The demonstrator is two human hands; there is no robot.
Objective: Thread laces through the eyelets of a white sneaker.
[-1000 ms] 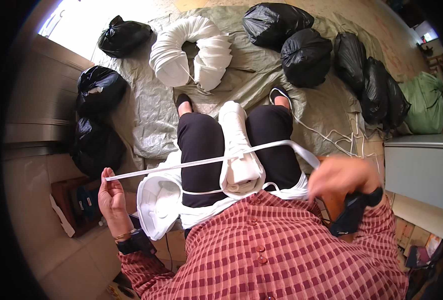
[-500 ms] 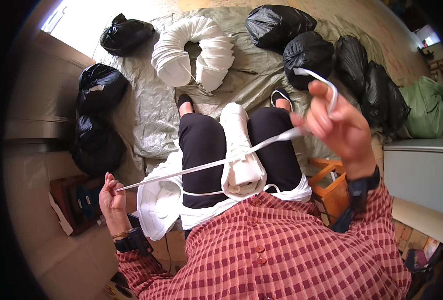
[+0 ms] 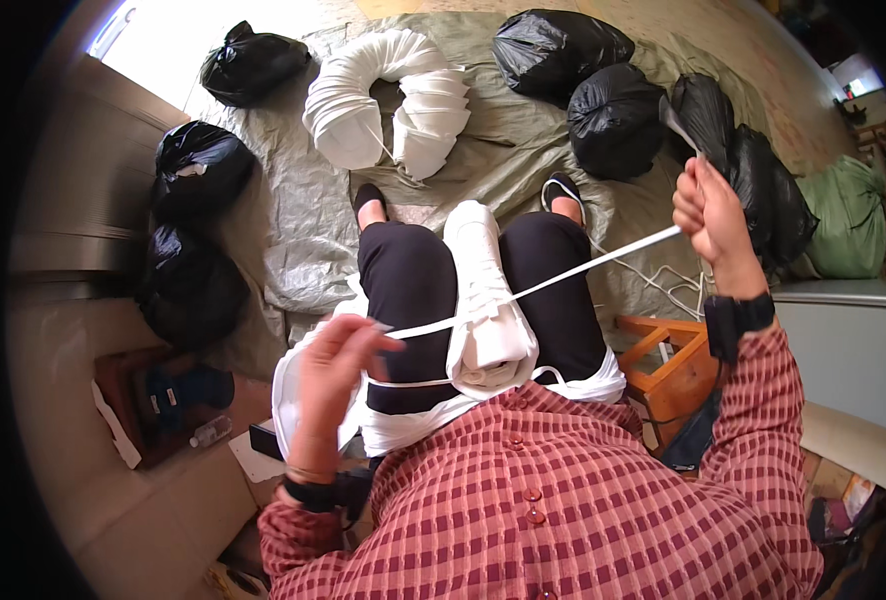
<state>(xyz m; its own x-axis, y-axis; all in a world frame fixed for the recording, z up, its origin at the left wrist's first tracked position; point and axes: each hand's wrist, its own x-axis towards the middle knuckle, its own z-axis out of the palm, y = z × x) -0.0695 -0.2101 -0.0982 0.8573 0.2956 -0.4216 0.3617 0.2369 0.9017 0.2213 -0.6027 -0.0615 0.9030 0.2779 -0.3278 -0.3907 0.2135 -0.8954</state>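
A long white fabric strap (image 3: 608,259) stretches slantwise over my lap. High on the right, my right hand (image 3: 715,212) is closed in a fist round it, and a loose end sticks up above the thumb. On the left, my left hand (image 3: 335,365) pinches the strap between thumb and fingertips, a little blurred. Beneath the strap, between my thighs, lies a long white rolled bundle of fabric (image 3: 493,345); the strap crosses over it, and whether they touch I cannot tell. White cloth (image 3: 403,432) lies across my lap, partly under my left forearm.
On a grey-green tarp (image 3: 313,260) ahead stands a curved stack of white nested pieces (image 3: 343,125). Black plastic bags (image 3: 618,120) line both sides, with a green sack (image 3: 848,215) far right. A wooden stool (image 3: 668,365) is by my right thigh, near white cord (image 3: 663,290).
My left hand has moved right and up, toward my left thigh. My right hand has shifted right and lower and closed into a fist. The strap's span between them is shorter.
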